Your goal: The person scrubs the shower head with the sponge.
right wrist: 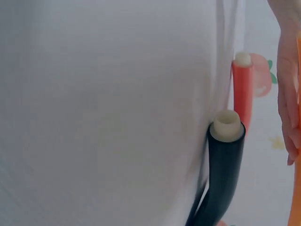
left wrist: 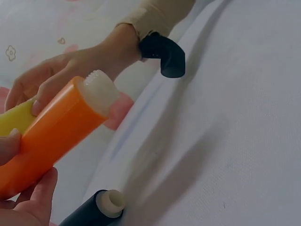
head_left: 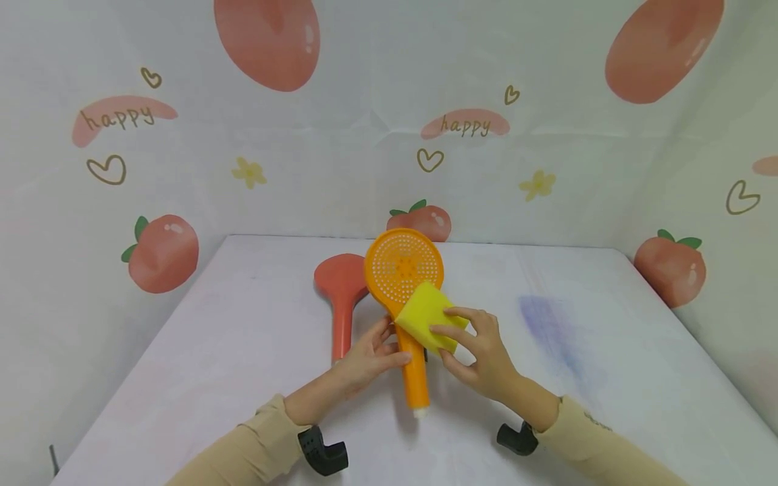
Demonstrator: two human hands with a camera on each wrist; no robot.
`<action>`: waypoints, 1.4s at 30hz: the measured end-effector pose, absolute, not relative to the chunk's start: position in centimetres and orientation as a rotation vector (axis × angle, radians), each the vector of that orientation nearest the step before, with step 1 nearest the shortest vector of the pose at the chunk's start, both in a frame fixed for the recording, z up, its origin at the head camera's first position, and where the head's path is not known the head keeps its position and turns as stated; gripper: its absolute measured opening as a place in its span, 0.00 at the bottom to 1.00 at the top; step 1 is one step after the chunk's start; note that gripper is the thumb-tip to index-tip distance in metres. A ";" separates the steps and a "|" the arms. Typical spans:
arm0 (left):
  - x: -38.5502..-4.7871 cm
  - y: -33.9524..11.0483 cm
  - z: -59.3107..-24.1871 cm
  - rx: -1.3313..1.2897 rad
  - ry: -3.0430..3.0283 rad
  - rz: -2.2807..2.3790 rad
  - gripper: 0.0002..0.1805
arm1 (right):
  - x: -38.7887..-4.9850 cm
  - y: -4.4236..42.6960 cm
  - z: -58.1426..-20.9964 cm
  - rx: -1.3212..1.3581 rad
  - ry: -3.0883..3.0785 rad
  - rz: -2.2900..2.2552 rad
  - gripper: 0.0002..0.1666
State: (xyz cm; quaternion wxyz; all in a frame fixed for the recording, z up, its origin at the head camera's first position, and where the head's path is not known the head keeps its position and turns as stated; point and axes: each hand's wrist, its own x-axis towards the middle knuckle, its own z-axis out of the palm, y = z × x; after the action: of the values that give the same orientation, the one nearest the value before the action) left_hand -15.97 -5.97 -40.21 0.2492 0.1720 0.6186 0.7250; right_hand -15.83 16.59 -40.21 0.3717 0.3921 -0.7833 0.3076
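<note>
An orange skimmer (head_left: 404,266) with a round perforated head is raised above the table, its handle slanting down toward me. My left hand (head_left: 367,361) grips that handle, fingers behind and thumb in front. In the left wrist view the orange handle (left wrist: 59,132) shows a whitish end cap. My right hand (head_left: 483,351) pinches a yellow cloth (head_left: 425,314) and holds it against the skimmer where head meets handle. In the left wrist view part of the yellow cloth (left wrist: 14,117) shows behind the handle.
A red spoon-shaped utensil (head_left: 342,297) lies left of the skimmer. Behind the skimmer is a black-handled utensil (right wrist: 225,165), mostly hidden in the head view. Both are on the white table (head_left: 243,337). A printed white curtain (head_left: 340,135) stands behind. Black curved pieces (head_left: 322,453) sit at both wrists.
</note>
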 end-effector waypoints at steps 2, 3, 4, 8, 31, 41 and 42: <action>-16.0 -5.9 -40.3 0.473 1.695 1.967 0.50 | -15.7 16.6 -40.3 1.023 -1.988 0.769 0.18; -16.1 -5.9 -40.4 0.474 1.697 1.963 0.50 | -15.6 16.6 -40.3 1.029 -1.981 0.760 0.17; -16.1 -5.9 -40.4 0.471 1.698 1.962 0.50 | -15.5 16.6 -40.4 1.034 -1.975 0.753 0.17; -16.3 -6.0 -40.6 0.467 1.681 1.952 0.51 | -15.4 16.6 -40.3 1.042 -1.964 0.722 0.17; -17.6 -5.8 -39.4 0.213 1.791 2.194 0.27 | -15.4 16.6 -40.1 1.084 -1.952 0.643 0.16; -17.9 -5.8 -38.9 0.153 2.005 2.189 0.23 | -15.9 16.4 -39.7 1.045 -1.986 0.627 0.17; -17.9 -5.9 -38.9 0.151 2.020 2.181 0.24 | -15.9 16.3 -39.7 1.054 -1.990 0.629 0.18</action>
State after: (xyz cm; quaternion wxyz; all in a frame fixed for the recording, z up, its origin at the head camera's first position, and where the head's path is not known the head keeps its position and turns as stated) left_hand -17.92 -5.85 -38.90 0.0825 0.0505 0.6764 0.7301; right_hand -15.91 16.33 -39.67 0.3910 0.4148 -0.7834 0.2477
